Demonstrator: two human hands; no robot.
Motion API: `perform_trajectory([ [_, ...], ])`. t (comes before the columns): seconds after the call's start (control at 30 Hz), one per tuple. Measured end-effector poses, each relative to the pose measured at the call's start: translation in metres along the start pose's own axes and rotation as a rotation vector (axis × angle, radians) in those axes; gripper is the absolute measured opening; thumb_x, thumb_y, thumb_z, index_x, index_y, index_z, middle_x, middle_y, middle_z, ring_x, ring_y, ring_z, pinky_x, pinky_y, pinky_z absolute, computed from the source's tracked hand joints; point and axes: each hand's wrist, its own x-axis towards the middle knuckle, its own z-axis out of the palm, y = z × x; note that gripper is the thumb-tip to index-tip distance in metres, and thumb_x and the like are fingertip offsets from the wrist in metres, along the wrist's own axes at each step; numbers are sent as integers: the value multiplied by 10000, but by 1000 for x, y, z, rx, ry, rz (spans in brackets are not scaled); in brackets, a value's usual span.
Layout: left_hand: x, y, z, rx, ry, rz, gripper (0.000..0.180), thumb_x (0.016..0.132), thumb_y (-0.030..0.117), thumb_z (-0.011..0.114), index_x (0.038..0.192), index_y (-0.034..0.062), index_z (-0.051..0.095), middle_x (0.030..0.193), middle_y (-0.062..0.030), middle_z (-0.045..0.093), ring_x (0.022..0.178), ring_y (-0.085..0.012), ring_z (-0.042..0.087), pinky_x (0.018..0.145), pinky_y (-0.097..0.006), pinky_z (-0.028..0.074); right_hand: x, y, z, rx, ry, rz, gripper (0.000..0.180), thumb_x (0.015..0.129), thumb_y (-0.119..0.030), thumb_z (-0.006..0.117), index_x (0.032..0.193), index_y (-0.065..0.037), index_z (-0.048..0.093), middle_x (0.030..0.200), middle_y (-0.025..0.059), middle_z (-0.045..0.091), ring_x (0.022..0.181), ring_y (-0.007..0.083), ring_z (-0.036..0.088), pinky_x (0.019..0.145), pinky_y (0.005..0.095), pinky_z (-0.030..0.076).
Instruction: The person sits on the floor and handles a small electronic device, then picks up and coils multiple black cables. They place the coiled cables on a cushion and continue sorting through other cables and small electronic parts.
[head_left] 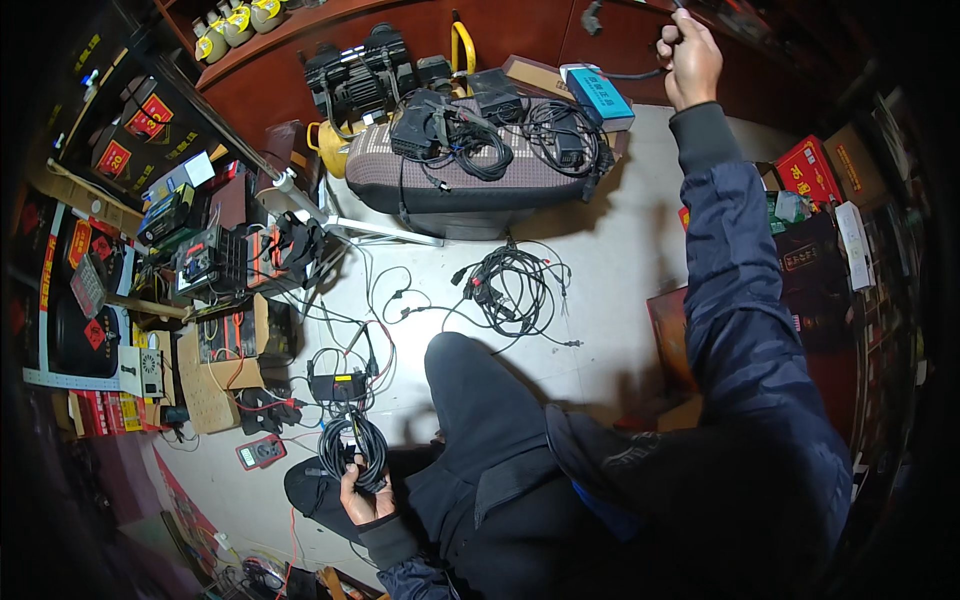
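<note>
My left hand (362, 492) is low near my knee and grips a coiled black cable (352, 447). My right hand (688, 62) is stretched far up and forward, fingers closed around a black cable (632, 73) that runs left toward a black plug (592, 17) hanging above. My dark-trousered leg (480, 400) is bent on the pale floor between both hands. A small black box with a yellow label (339, 385) lies just beyond the coil, with thin wires around it.
A padded stool (470, 185) carries black power adapters, cables and a blue box (600, 98). A loose cable bundle (510, 290) lies on the floor. A red multimeter (261, 453), cardboard boxes and devices crowd the left; red boxes (808, 170) sit right.
</note>
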Motion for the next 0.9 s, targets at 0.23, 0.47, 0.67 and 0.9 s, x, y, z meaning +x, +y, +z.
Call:
perform_trajectory([
  [0.23,0,-1,0,35,-47,-33,151,871,12,673,1008,47,622,973,-99,714,910,-234,694,851,-426,578,-66,-16,-27,-150,-282,226,270,1039,-227,554,1150,5,637,780,2,593,589,71,485,505,216,332],
  [0.47,6,-2,-7,57,-75,11,191,862,-4,669,1047,38,643,995,-86,722,928,-209,707,862,-393,575,-100,-8,-21,-110,-274,281,296,1048,-237,564,1167,23,641,760,-39,528,613,41,468,517,195,348],
  [0.67,-7,0,21,103,-214,75,181,864,-38,651,1035,12,616,980,-118,708,935,-219,700,906,-375,563,-142,4,-24,-331,-377,299,242,1003,-203,647,1148,-13,688,719,-59,559,587,10,481,522,180,378],
  [0.9,-3,-20,89,214,-319,-1,241,907,-21,614,1146,-25,591,967,-132,700,932,-233,686,908,-352,559,-256,8,-51,-335,-561,611,322,987,-203,651,1288,-91,650,797,-14,660,562,26,484,496,179,392],
])
